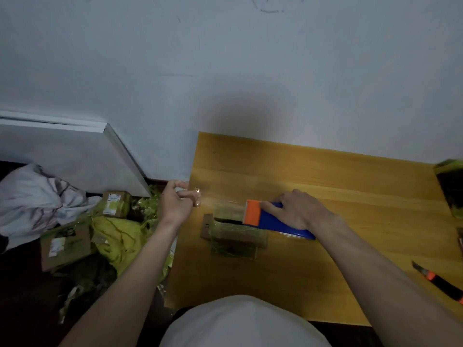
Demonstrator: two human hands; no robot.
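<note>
Head view. A wooden table (325, 171) stands against a pale wall. A small cardboard box (235, 237), wrapped in greenish printed film, lies near the table's left edge, about midway between its far and near edges.

The right hand (298, 209) grasps a blue tape dispenser (270, 220) with its fingers curled over the body. The dispenser's orange cutter end rests on the far top edge of the box, and its blue body slants toward the right and the near edge.

The left hand (176, 201) is held just past the left edge of the table. It pinches the free end of the clear tape (198, 196) between thumb and fingers. The strip runs from there toward the orange cutter, though blur hides its exact line.

An orange-and-black utility knife (441, 284) lies near the table's right edge, well apart from the box.

On the floor left of the table lie 2 cardboard parcels (116, 204), yellow plastic bags (120, 234) and a white cloth (37, 196). A white panel (62, 146) leans on the wall behind them.
</note>
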